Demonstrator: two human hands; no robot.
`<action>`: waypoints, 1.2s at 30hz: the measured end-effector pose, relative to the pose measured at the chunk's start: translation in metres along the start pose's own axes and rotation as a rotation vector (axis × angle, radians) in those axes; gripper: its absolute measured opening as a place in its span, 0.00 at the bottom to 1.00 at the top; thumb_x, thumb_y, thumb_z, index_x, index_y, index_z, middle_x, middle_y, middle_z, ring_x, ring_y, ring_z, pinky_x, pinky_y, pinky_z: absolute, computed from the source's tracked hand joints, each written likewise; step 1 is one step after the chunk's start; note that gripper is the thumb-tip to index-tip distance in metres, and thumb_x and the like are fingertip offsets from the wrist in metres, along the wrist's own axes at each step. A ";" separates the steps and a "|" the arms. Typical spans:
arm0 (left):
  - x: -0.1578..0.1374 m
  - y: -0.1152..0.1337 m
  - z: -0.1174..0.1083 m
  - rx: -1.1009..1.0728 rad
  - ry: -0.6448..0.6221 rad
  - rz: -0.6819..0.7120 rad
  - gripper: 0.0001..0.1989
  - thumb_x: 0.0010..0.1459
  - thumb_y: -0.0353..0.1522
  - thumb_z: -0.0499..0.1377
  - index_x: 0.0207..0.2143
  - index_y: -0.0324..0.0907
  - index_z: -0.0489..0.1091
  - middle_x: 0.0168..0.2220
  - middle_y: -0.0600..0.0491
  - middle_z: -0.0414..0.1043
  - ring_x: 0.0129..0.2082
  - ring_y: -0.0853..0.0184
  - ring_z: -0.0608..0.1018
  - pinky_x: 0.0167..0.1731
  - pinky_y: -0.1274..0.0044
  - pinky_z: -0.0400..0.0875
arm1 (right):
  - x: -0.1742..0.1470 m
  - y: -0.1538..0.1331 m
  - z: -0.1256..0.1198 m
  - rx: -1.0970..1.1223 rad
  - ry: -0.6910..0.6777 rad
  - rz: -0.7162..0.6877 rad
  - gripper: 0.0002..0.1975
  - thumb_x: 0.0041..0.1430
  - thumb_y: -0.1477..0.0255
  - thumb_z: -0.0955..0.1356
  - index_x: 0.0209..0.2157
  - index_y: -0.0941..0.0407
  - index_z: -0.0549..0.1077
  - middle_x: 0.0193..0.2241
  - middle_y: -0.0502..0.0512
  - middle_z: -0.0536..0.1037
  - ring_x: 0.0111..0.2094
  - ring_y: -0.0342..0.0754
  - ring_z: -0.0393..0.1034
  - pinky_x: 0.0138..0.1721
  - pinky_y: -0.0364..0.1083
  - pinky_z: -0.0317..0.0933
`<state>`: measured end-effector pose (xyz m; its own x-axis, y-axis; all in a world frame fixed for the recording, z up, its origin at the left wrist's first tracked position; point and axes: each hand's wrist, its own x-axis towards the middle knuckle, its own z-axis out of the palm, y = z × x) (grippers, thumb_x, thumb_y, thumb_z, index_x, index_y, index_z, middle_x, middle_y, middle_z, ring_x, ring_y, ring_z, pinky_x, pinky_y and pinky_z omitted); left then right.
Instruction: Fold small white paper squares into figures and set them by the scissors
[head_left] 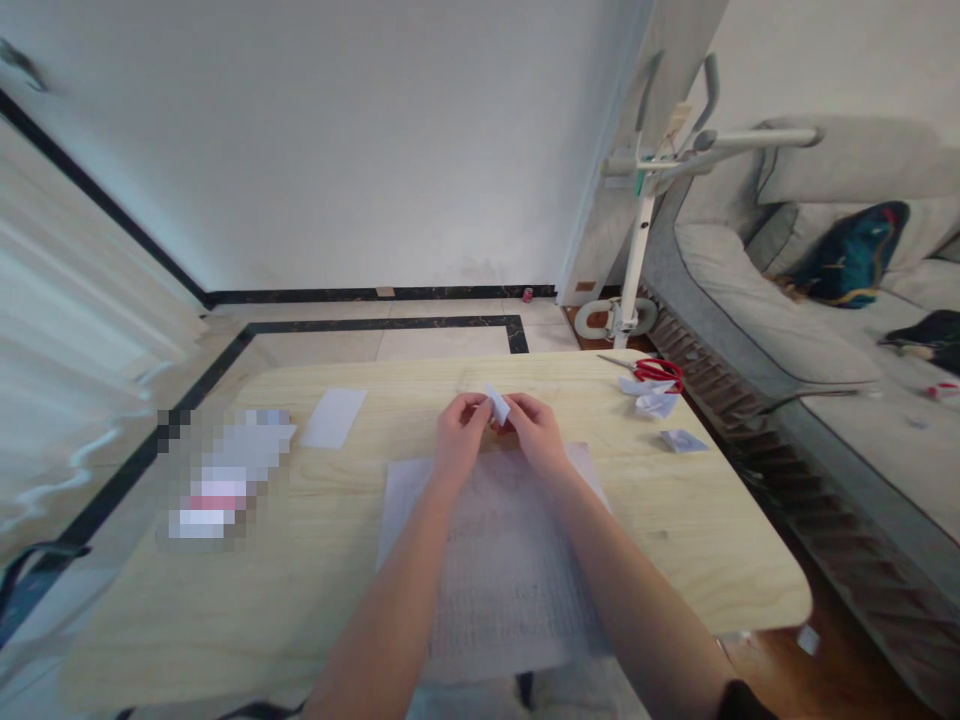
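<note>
Head view: the left hand (461, 430) and right hand (534, 432) pinch a small white paper (497, 403) between them, fingertips closed on it. Nearer the wearer than this grip lies a large sheet (517, 570); well right of the grip, red-handled scissors (661, 374); left of it, a blank sheet (334, 418).

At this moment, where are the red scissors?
In the head view, the red scissors lie near the far right corner of the table, right of the right hand, just beyond the white paper pieces.

The table (697, 540) bears a large sheet (510, 570), white paper (334, 418), folded pieces (684, 441) and scissors (660, 374).
</note>
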<state>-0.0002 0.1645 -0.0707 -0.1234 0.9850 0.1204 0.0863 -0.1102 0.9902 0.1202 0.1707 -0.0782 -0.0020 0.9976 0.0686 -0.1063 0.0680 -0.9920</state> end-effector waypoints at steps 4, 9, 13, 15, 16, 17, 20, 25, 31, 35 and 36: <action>0.001 0.000 0.000 0.028 0.005 -0.020 0.08 0.54 0.35 0.58 0.30 0.40 0.73 0.27 0.52 0.74 0.29 0.68 0.75 0.32 0.77 0.69 | 0.000 0.001 -0.001 0.027 -0.007 -0.003 0.13 0.54 0.61 0.66 0.24 0.55 0.74 0.18 0.49 0.70 0.22 0.43 0.63 0.25 0.43 0.59; 0.003 0.000 -0.001 0.043 0.016 -0.044 0.09 0.53 0.35 0.58 0.30 0.39 0.74 0.29 0.51 0.75 0.30 0.67 0.75 0.32 0.77 0.69 | 0.000 -0.001 -0.001 0.012 -0.012 -0.001 0.14 0.52 0.59 0.67 0.25 0.55 0.74 0.18 0.48 0.70 0.21 0.43 0.64 0.26 0.43 0.59; 0.002 0.004 -0.001 0.049 0.019 -0.050 0.09 0.53 0.35 0.58 0.30 0.39 0.74 0.28 0.50 0.76 0.30 0.67 0.76 0.33 0.77 0.69 | 0.000 -0.002 0.000 0.039 -0.003 0.014 0.13 0.49 0.59 0.69 0.28 0.55 0.76 0.20 0.49 0.73 0.22 0.43 0.66 0.27 0.44 0.61; 0.002 0.005 -0.001 0.046 0.021 -0.047 0.09 0.53 0.35 0.58 0.30 0.39 0.74 0.29 0.51 0.76 0.30 0.67 0.76 0.32 0.77 0.68 | 0.000 -0.001 0.001 0.044 0.007 0.020 0.12 0.48 0.60 0.70 0.28 0.55 0.75 0.21 0.50 0.74 0.22 0.43 0.66 0.27 0.45 0.62; 0.001 0.005 -0.001 0.045 0.029 -0.051 0.09 0.53 0.35 0.58 0.30 0.39 0.74 0.29 0.51 0.76 0.30 0.67 0.76 0.32 0.77 0.68 | 0.000 0.000 0.002 0.046 0.009 0.026 0.12 0.48 0.60 0.70 0.28 0.55 0.75 0.22 0.50 0.75 0.22 0.44 0.67 0.27 0.45 0.62; 0.002 0.004 -0.001 0.045 0.039 -0.056 0.09 0.53 0.35 0.58 0.30 0.39 0.74 0.29 0.51 0.75 0.29 0.68 0.75 0.32 0.77 0.68 | 0.000 0.001 0.002 0.047 0.007 0.032 0.12 0.48 0.61 0.70 0.28 0.55 0.75 0.23 0.51 0.75 0.23 0.44 0.68 0.28 0.45 0.63; 0.002 0.001 -0.001 0.051 0.063 -0.051 0.09 0.53 0.35 0.58 0.30 0.39 0.73 0.28 0.52 0.74 0.28 0.68 0.75 0.31 0.78 0.68 | 0.000 0.005 0.003 0.037 -0.003 0.035 0.12 0.48 0.61 0.70 0.30 0.55 0.75 0.25 0.52 0.77 0.25 0.45 0.70 0.30 0.46 0.65; 0.003 -0.001 -0.002 0.069 0.105 -0.015 0.08 0.53 0.35 0.58 0.29 0.40 0.72 0.26 0.53 0.72 0.28 0.69 0.73 0.31 0.78 0.67 | 0.001 0.006 0.000 -0.047 0.045 -0.007 0.12 0.49 0.62 0.70 0.33 0.55 0.76 0.29 0.53 0.77 0.29 0.46 0.71 0.32 0.46 0.65; 0.000 0.004 0.000 0.050 0.077 -0.005 0.06 0.52 0.34 0.58 0.27 0.40 0.70 0.24 0.55 0.69 0.25 0.71 0.71 0.29 0.79 0.67 | 0.004 0.006 -0.002 0.026 0.063 0.029 0.16 0.48 0.61 0.70 0.37 0.54 0.77 0.33 0.54 0.79 0.34 0.49 0.71 0.33 0.46 0.64; 0.000 0.003 0.001 0.013 0.070 -0.033 0.06 0.52 0.35 0.59 0.27 0.40 0.69 0.24 0.55 0.69 0.26 0.70 0.72 0.27 0.79 0.67 | 0.005 0.010 -0.004 0.141 0.079 0.055 0.16 0.52 0.58 0.67 0.35 0.54 0.78 0.34 0.55 0.79 0.34 0.49 0.72 0.31 0.45 0.64; 0.000 0.003 0.001 0.008 0.072 -0.033 0.06 0.51 0.35 0.59 0.27 0.40 0.69 0.25 0.55 0.70 0.26 0.70 0.72 0.27 0.79 0.68 | 0.005 0.010 -0.004 0.145 0.075 0.062 0.15 0.51 0.59 0.68 0.35 0.54 0.78 0.33 0.54 0.79 0.33 0.49 0.71 0.31 0.45 0.64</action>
<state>0.0014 0.1640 -0.0678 -0.1974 0.9759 0.0929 0.0888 -0.0766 0.9931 0.1234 0.1769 -0.0885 0.0607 0.9981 -0.0057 -0.2511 0.0097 -0.9679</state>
